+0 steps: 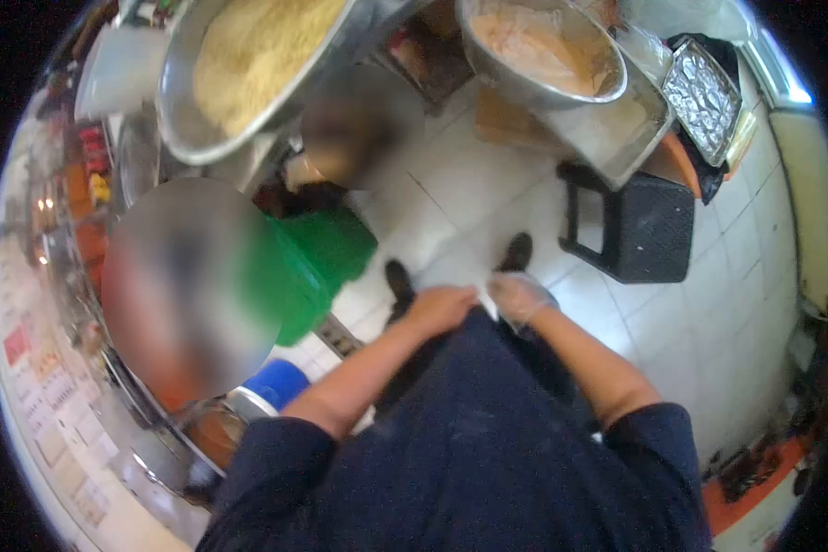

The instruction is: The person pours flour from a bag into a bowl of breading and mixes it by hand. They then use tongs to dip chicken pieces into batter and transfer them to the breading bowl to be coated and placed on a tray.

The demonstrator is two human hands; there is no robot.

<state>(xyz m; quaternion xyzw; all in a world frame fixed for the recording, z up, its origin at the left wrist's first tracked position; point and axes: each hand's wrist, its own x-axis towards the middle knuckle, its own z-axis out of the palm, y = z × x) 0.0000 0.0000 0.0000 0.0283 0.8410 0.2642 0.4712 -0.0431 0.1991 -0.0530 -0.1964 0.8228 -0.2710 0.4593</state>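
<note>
A dark navy top [488,442] is worn, plain and with no markings to be seen. Its sleeves [276,451] are cut short and end above the elbows. The same dark cloth is seen running down the front of the body. The right hand [522,296] is covered by a thin, translucent disposable glove [534,290], wrinkled across the back. The left hand [442,308] is left bare. Black footwear is worn: a left shoe [397,276] and a right shoe [518,250], both rounded at the toe.

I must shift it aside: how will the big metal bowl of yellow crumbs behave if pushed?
Likely heavy: the metal bowl is heaped with crumbs almost to its rim. Its smooth, rounded wall looks slippery, and it might rock or tip.
</note>
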